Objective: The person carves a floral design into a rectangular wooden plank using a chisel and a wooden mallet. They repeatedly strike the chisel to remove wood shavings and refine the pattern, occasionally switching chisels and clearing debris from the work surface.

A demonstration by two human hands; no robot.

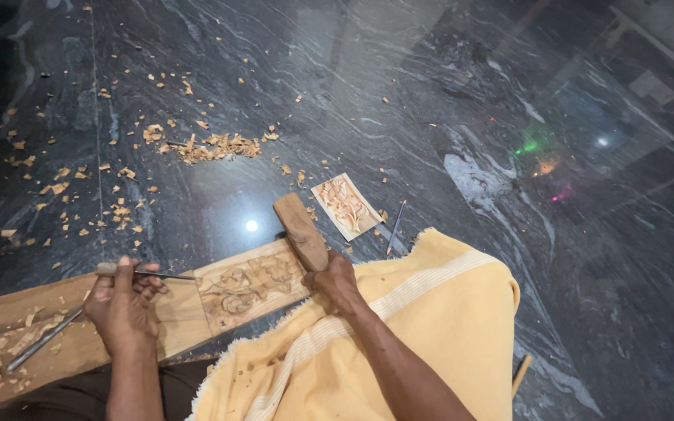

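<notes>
Head view shows your carved panel [247, 290] lying flat on the long wooden plank [173, 320], which rests on the dark stone floor [431, 101] across your lap, so the relief sits between your two hands. Your left hand [122, 306] has its fingers [147, 285] wrapped shut around a slim chisel [150, 273], held low and nearly level so the blade tip points at the panel's edge. Your right hand [335, 279] is clamped on the handle of a wooden mallet [300, 231], its head raised beyond the panel. A spare metal tool [40, 343] lies on the plank just left of your left fingers, near at hand. Beyond the mallet rest a small picture card [345, 206] and a thin rod [396, 226]; wood chips [212, 146] scatter farther out.
</notes>
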